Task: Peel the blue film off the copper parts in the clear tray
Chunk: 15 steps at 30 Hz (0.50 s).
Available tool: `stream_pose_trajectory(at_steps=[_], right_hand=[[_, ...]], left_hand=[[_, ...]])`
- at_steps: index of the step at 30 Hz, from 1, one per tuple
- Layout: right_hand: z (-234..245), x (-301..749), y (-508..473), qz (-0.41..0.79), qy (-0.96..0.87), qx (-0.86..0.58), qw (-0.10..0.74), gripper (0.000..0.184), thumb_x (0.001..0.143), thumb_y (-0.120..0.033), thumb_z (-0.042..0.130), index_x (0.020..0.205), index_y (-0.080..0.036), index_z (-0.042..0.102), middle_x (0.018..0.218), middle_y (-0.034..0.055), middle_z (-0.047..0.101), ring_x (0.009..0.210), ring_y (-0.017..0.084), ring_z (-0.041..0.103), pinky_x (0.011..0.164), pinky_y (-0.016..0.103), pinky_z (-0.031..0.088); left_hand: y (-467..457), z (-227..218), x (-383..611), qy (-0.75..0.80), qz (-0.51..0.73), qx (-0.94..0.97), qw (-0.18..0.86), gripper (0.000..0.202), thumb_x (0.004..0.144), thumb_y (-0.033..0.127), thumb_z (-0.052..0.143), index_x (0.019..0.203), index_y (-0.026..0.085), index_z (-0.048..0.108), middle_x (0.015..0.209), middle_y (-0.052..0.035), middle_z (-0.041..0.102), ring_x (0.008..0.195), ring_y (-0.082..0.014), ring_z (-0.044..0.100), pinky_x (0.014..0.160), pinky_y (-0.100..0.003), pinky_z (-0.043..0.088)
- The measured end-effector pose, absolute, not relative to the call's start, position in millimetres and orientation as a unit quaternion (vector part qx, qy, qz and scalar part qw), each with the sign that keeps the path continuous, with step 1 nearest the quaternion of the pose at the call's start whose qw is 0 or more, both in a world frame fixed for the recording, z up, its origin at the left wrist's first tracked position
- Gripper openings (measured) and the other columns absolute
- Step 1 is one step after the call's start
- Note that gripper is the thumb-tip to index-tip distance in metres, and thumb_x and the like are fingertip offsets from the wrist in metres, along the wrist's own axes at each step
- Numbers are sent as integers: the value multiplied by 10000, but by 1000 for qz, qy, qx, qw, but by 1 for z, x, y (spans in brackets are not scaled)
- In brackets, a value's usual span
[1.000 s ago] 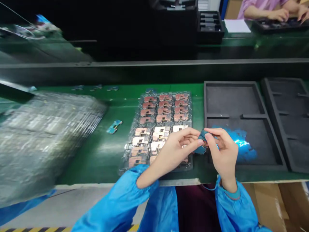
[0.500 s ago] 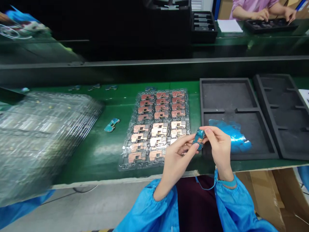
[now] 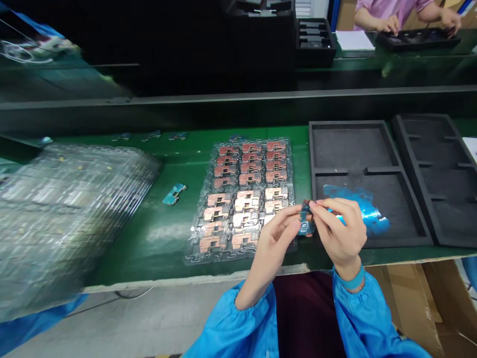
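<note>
My left hand pinches a small blue-green circuit board between thumb and fingers by its left edge. At the board's top end, the thumb and fingers of my right hand are closed on its upper corner; whether they also grip a bit of film is hidden. Just left of my hands lies a clear plastic tray with rows of copper-coloured boards. Shiny blue film pieces lie in a black foam tray, beside and partly behind my right hand.
Another circuit board lies alone on the green bench. A tall stack of clear trays stands at left. Several boards line the back. A second black tray is at right. Across the bench, a person's hands work over a black tray.
The board has turned in my fingers, and its printed square mark now shows. My right hand has rotated, its back now more toward me, and its fingers have moved over the board's top end.
</note>
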State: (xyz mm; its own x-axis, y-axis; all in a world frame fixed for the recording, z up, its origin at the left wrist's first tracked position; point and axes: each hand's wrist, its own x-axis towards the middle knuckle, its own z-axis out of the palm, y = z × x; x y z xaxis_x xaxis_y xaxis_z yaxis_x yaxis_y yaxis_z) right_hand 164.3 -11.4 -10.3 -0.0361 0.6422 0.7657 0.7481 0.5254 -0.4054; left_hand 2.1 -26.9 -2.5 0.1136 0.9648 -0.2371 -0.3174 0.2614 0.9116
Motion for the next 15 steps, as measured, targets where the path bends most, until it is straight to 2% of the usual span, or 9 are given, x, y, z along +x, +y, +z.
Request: stream_pose_trajectory(at_steps=[2, 6, 9, 12, 15], right_hand=[[-15, 167, -16, -85, -735, -474, 477, 407, 967, -93, 781, 1299, -329, 770, 1066, 34, 828, 984, 220, 766, 846, 364, 673], [-21, 173, -23, -91, -762, -457, 449, 469, 1027, -168, 715, 1460, -347, 692, 1132, 41, 829, 1025, 238, 781, 926, 382, 681], [-20, 175, -24, -80, -772, -444, 447, 457, 1037, -177, 700, 1472, -320, 688, 1143, 51, 827, 1051, 243, 777, 954, 384, 679], [-17, 173, -23, -68, -773, -444, 448, 447, 1029, -174, 711, 1443, -343, 706, 1155, 36, 826, 1068, 238, 775, 985, 390, 672], [-14, 169, -22, -63, -773, -437, 456, 360, 1034, -158, 691, 1362, -296, 742, 1149, 44, 830, 1093, 231, 772, 1014, 390, 669]], left_hand=[[-27, -3, 3, 433, 486, 322, 687, 396, 922, 499, 851, 1225, 246, 822, 1092, -95, 828, 1008, -267, 770, 888, -351, 631], [-28, -3, 4, 413, 484, 250, 730, 385, 856, 455, 921, 1158, 240, 817, 1074, -91, 830, 974, -271, 771, 862, -371, 633], [-28, -5, 4, 403, 485, 219, 745, 372, 846, 420, 933, 1144, 240, 804, 1072, -76, 825, 884, -230, 752, 813, -350, 625], [-27, -7, 5, 393, 496, 201, 748, 350, 831, 403, 946, 1105, 245, 797, 969, -32, 803, 770, -171, 701, 722, -287, 596], [-25, -6, 6, 388, 501, 189, 750, 343, 816, 382, 958, 1078, 242, 786, 932, -7, 770, 766, -144, 682, 699, -244, 583]])
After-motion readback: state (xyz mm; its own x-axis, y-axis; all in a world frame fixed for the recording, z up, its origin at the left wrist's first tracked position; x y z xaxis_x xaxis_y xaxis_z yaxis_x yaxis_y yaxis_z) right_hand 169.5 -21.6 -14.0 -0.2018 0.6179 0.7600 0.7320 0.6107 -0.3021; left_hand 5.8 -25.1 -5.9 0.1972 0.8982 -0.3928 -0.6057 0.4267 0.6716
